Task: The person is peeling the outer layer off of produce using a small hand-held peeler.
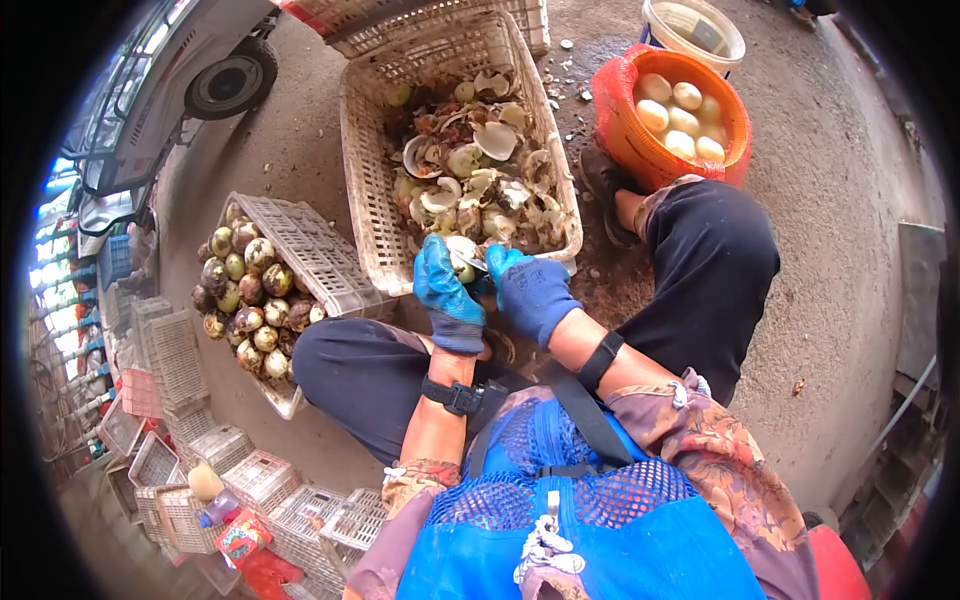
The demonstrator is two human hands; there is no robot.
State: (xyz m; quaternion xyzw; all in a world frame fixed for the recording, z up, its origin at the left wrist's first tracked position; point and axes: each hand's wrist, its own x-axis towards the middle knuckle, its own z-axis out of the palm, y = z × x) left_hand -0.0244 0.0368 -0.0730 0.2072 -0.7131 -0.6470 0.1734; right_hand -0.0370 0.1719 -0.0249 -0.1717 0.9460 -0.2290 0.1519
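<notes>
As we peel over crate [372, 230] rim: left hand [447, 297] closed around pale fruit [463, 258], firm, wet, likely slippery, so cup it whole; right hand [530, 290] clenched on knife [474, 264] at fruit's top.

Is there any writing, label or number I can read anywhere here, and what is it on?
No text here can be read.
Red packet on the stacked crates at lower left: printed pattern, too small and blurred to read.
White bucket at the top: a dark patch inside, no legible letters.
Blue gloves on the left hand and right hand: no marks visible.
</notes>
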